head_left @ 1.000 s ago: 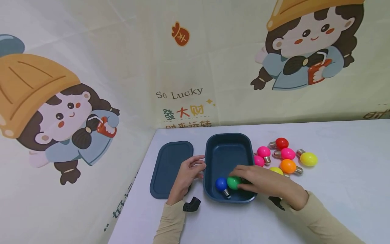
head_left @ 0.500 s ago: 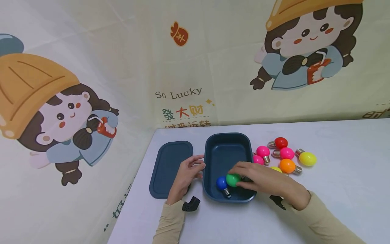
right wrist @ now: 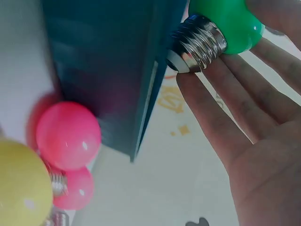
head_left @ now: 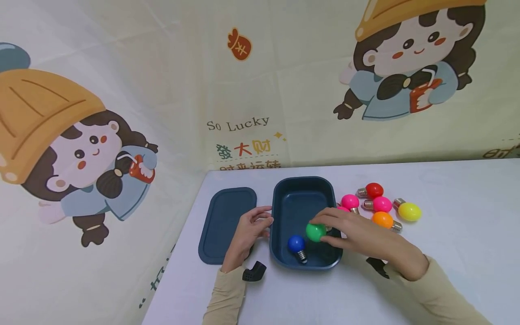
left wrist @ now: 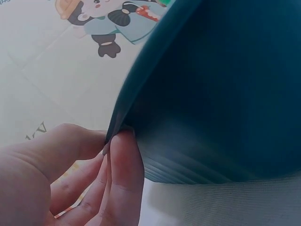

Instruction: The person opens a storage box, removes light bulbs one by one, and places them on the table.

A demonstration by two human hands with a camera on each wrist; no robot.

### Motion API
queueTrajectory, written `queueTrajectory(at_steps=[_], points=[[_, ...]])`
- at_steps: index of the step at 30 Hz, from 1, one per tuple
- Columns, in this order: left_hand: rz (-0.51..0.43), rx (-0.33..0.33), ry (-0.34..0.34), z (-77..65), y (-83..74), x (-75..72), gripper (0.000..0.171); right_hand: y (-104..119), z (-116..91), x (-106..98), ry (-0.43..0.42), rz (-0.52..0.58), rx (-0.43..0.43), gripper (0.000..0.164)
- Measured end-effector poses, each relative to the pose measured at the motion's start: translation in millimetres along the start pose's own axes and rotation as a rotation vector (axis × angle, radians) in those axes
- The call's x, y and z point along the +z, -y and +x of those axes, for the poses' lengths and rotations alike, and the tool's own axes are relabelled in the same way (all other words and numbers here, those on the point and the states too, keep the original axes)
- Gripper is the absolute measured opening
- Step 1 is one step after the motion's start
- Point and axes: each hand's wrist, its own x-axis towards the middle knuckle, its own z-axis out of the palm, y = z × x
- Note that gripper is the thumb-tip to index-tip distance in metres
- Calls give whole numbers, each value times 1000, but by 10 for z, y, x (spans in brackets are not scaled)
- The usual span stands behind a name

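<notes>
My right hand point(head_left: 351, 229) holds a green light bulb point(head_left: 315, 232) by its round glass, thumb on one side and fingers on the other. In the right wrist view the bulb's metal screw base point(right wrist: 200, 44) points toward the wall of the dark blue box point(right wrist: 108, 56). Lower in the box point(head_left: 302, 185) lies a blue light bulb point(head_left: 296, 243). My left hand point(head_left: 248, 232) is at the box's left side. The left wrist view shows its thumb and fingertips pinching the box rim point(left wrist: 124, 101).
A flat dark blue lid point(head_left: 227, 221) lies left of the box. On the right are loose bulbs: red point(head_left: 374, 190), pink point(head_left: 382, 204), orange point(head_left: 383, 220) and yellow point(head_left: 409, 211), with others partly hidden by my right hand. A printed cloth point(head_left: 308, 113) hangs behind the table.
My right hand has raised the green bulb away from the blue one, up and slightly right. The blue bulb has shifted slightly. My left hand stays at the box rim.
</notes>
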Motion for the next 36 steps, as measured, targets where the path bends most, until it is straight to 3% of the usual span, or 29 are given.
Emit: queueTrajectory(at_steps=[10, 18, 29, 36], points=[[-14, 16, 8, -2, 0, -7, 39, -21, -117, -193, -36, 4, 89, 40], [-16, 26, 9, -3, 6, -7, 39, -108, -244, -289, -127, -52, 70, 42], [-23, 15, -3, -7, 1, -1, 40, -152, -374, -418, -51, -102, 262, 45], [-29, 8, -4, -7, 9, 9, 40, -269, -435, -386, -40, -115, 270, 46]])
